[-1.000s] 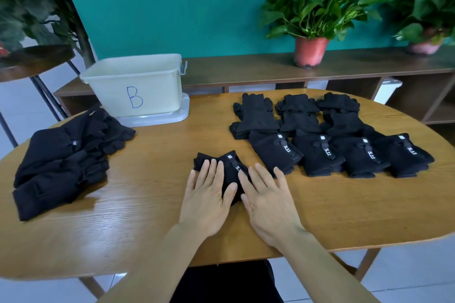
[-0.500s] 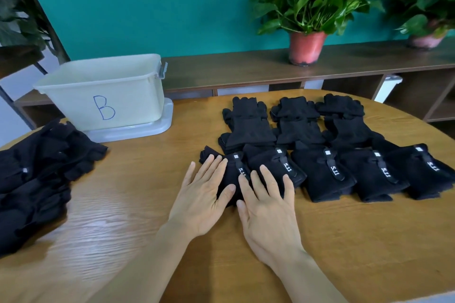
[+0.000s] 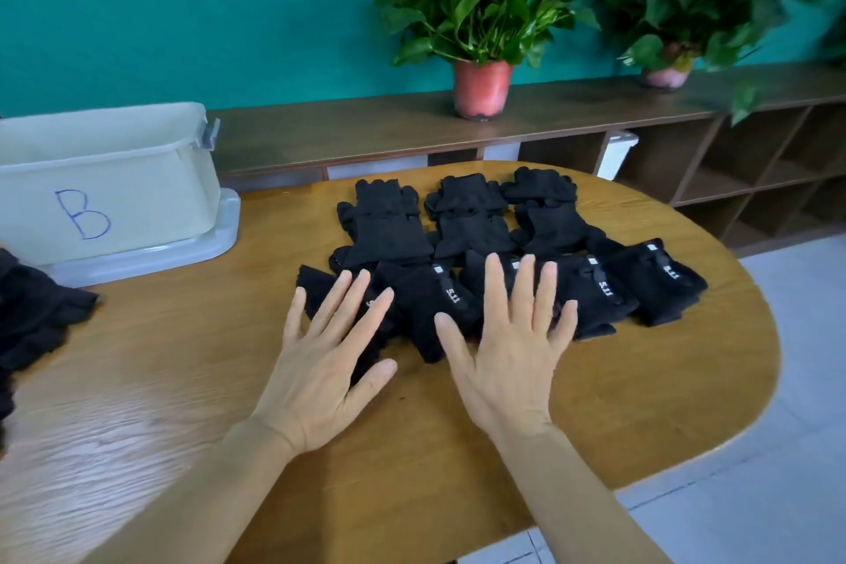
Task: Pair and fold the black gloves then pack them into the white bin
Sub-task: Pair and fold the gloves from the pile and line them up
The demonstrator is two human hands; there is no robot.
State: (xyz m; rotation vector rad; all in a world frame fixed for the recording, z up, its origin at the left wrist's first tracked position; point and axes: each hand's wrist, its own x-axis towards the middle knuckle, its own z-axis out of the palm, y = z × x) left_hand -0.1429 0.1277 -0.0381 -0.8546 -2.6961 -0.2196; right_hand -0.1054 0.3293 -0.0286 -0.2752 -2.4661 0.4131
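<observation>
Under the left hand [image 3: 320, 362], flat with fingers spread, lies a folded pair [image 3: 313, 284] on the tabletop [image 3: 641, 403]. The right hand [image 3: 508, 348], equally flat and holding nothing, covers the row of folded gloves [image 3: 609, 293] beside it. The knit looks soft, light and likely to spring open, so pinch across the folded middle. Beyond the left hand, the white bin [image 3: 114, 179] hides its contents.

The oval wooden table [image 3: 595, 403] carried a pale grey lid [image 3: 219, 238] at its far left, with the white bin [image 3: 137, 197], marked with a blue B, standing on it. A loose pile of black gloves [image 3: 36, 311] lay at the left edge. The folded black gloves [image 3: 471, 234] sat in close rows at the far middle, touching and overlapping one another.
</observation>
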